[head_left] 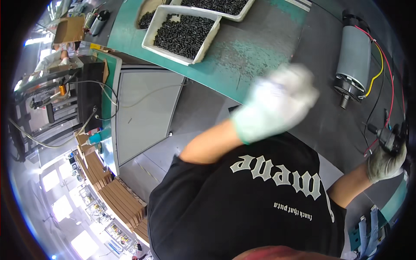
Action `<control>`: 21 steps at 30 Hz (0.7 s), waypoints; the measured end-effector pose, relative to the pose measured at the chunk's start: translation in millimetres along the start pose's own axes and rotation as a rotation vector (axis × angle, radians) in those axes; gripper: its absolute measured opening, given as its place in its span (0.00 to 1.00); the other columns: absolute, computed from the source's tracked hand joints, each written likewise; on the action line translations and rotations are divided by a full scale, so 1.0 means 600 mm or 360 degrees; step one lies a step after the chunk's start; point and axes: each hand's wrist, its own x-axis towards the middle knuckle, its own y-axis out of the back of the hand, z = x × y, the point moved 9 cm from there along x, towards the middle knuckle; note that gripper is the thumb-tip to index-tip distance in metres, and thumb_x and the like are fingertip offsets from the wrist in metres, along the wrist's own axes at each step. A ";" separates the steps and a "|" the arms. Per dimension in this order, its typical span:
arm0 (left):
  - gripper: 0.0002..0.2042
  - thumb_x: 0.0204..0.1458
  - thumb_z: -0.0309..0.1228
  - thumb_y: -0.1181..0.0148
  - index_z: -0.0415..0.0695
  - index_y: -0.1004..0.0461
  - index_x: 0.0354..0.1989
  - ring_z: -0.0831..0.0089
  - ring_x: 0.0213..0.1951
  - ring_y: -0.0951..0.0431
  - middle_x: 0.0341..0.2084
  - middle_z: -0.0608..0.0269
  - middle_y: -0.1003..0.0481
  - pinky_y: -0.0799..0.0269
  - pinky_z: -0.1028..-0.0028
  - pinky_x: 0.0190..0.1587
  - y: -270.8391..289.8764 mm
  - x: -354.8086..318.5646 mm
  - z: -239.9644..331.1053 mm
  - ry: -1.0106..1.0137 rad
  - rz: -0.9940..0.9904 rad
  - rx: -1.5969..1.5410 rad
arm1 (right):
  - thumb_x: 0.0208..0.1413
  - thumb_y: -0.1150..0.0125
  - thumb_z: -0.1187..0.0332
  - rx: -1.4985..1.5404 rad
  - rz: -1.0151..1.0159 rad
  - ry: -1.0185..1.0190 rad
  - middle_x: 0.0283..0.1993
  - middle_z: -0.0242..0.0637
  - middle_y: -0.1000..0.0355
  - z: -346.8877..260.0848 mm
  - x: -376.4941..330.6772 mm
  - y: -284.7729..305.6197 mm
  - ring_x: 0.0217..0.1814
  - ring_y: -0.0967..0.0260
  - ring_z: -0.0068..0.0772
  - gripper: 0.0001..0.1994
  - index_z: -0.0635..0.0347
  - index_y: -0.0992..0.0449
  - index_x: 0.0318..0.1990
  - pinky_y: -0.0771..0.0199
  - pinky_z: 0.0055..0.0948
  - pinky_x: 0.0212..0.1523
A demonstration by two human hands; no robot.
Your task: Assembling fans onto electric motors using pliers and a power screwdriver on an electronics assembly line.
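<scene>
My left hand (277, 97), in a white glove with a pale green cuff, is over the dark mat on the bench. Motion smears its fingers, so whether it holds anything is hidden. At the right edge my right hand (385, 164), also gloved, is closed around a black power tool (390, 139) with a chuck-like nose pointing left. Part of that tool runs into the dark rim of the picture. Beyond it a grey cylindrical motor (354, 56) lies on the mat, its threaded shaft toward me. Red, yellow and black wires (381, 65) trail from the motor past the tool.
A white bin (149, 41) of small black parts stands on the worn green bench top (247, 56). Another white bin (236, 16) and a smaller tray (142, 13) sit behind it. Flat cardboard (117, 201) is stacked at left, below a machine frame (65, 104).
</scene>
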 end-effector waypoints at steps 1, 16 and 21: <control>0.07 0.53 0.32 0.49 0.43 0.31 0.26 0.59 0.32 0.28 0.28 0.53 0.31 0.29 0.66 0.31 0.076 -0.017 -0.021 -0.0479 0.0481 0.1070 | 0.62 0.54 0.70 -0.0004 0.0026 0.0007 0.58 0.60 0.34 -0.001 -0.002 0.014 0.57 0.32 0.52 0.19 0.79 0.32 0.54 0.29 0.47 0.58; 0.19 0.48 0.39 0.44 0.35 0.22 0.39 0.48 0.45 0.23 0.38 0.41 0.23 0.29 0.59 0.51 0.292 0.008 -0.483 0.1025 0.0453 0.1087 | 0.58 0.46 0.78 0.0218 -0.0212 0.0062 0.48 0.52 0.26 -0.010 -0.001 -0.009 0.46 0.25 0.40 0.13 0.77 0.29 0.50 0.22 0.36 0.50; 0.18 0.49 0.39 0.44 0.37 0.24 0.42 0.49 0.45 0.23 0.39 0.43 0.23 0.29 0.59 0.51 0.291 0.002 -0.484 0.1052 0.0453 0.1184 | 0.59 0.47 0.79 0.0238 -0.0340 0.0084 0.48 0.51 0.26 -0.018 -0.010 -0.045 0.47 0.25 0.40 0.14 0.75 0.30 0.51 0.22 0.38 0.52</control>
